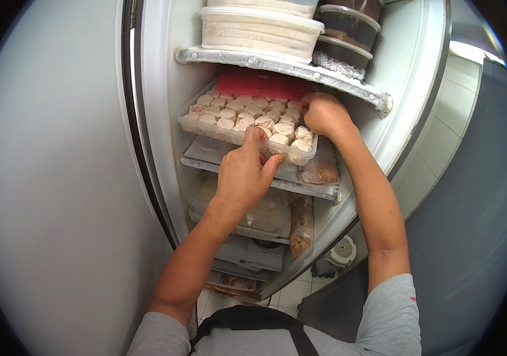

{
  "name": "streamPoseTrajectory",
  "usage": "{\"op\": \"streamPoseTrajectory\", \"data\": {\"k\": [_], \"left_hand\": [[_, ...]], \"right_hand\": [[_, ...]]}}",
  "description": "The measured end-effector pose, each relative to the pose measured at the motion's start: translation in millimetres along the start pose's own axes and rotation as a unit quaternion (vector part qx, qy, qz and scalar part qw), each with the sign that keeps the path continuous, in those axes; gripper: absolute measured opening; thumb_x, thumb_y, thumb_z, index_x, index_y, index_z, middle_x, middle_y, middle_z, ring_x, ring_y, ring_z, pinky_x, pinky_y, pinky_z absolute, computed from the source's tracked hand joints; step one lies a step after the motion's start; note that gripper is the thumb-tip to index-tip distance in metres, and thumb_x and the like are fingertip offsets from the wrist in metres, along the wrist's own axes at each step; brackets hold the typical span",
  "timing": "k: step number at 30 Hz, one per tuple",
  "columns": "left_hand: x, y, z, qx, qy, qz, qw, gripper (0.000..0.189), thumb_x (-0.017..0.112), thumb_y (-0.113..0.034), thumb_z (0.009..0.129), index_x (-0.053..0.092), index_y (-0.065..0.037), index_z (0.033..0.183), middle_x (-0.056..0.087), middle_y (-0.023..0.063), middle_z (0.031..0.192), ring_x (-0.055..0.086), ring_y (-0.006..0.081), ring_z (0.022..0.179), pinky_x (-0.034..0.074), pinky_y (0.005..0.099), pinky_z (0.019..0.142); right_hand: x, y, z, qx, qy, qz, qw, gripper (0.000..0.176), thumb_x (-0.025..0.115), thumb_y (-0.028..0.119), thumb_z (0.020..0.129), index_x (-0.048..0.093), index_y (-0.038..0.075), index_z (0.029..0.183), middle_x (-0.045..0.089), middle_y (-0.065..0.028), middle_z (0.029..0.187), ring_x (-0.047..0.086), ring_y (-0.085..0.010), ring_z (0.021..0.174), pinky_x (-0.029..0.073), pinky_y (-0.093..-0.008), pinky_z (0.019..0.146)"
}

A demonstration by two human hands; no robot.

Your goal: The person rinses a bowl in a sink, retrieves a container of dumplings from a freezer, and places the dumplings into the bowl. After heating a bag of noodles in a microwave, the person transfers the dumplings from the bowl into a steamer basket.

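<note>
A clear plastic tray filled with several pale round dough pieces sits on a frosted freezer shelf. My left hand grips the tray's front edge, with the thumb up against the rim. At the tray's back right corner my right hand is curled closed, just under the shelf above. A red lid or tray lies behind the dough pieces.
The upper shelf holds stacked white tubs and dark lidded containers. Below are bagged food, a brown wrapped roll and more frosted shelves. The open door is at my left, and a tiled floor lies below.
</note>
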State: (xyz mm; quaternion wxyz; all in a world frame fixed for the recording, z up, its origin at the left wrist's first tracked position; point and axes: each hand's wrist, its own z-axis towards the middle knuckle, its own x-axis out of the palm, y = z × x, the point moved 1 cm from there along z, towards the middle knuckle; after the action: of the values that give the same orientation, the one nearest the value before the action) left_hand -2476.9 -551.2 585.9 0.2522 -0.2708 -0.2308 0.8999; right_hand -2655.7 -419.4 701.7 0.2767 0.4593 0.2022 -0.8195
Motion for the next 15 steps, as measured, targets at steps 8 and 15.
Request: {"op": "streamPoseTrajectory", "data": {"k": [8, 15], "left_hand": [[0.0, 2.8, -0.3, -0.004, 0.011, -0.009, 1.0, 0.046, 0.079, -0.026, 0.09, 0.051, -0.004, 0.119, 0.073, 0.0179, 0.076, 0.075, 0.0364, 0.074, 0.057, 0.0444, 0.069], [0.4, 1.7, 0.0, -0.008, 0.005, -0.008, 1.0, 0.047, 0.08, -0.026, 0.09, 0.052, -0.004, 0.119, 0.073, 0.0171, 0.075, 0.075, 0.0357, 0.073, 0.057, 0.0439, 0.068]], "right_hand": [[25.4, -14.2, 28.1, -0.045, -0.051, 0.135, 0.989, 0.037, 0.051, 0.021, 0.1, 0.068, 0.004, 0.128, 0.069, -0.0216, 0.127, 0.065, -0.0373, 0.121, 0.05, -0.0441, 0.105], [20.1, -7.3, 56.7, -0.057, -0.009, 0.095, 0.994, 0.045, 0.05, 0.04, 0.105, 0.07, 0.009, 0.131, 0.067, -0.021, 0.134, 0.062, -0.0361, 0.126, 0.046, -0.0412, 0.109]]}}
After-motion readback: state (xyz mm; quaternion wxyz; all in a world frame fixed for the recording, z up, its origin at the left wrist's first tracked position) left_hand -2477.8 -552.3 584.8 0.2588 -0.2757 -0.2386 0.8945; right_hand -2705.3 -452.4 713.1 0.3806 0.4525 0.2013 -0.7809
